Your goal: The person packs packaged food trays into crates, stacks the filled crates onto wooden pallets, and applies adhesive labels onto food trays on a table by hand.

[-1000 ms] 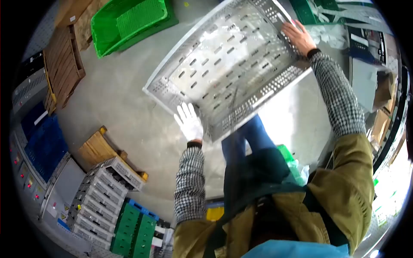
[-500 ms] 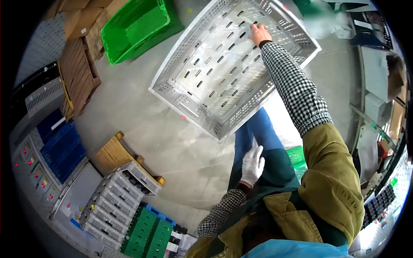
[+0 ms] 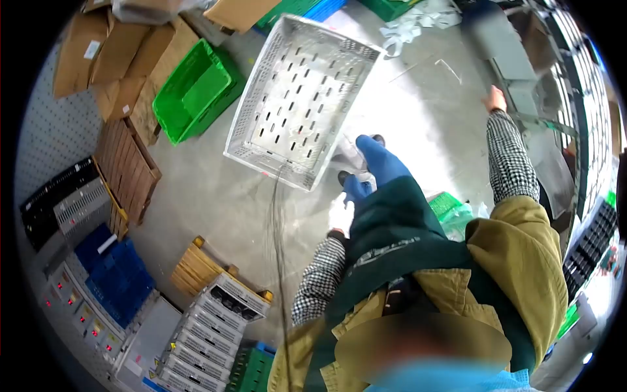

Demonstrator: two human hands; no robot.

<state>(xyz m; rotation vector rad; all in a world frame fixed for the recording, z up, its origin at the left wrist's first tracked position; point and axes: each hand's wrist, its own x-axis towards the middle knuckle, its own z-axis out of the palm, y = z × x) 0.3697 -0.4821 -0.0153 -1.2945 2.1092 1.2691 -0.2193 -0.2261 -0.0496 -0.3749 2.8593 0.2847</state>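
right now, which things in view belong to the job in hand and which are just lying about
Likely in the job:
large grey crate, untouched by either hand
gloved left hand
bare right hand

Apparently just lying about:
green bin
brown slatted pallet
cardboard boxes
white strips
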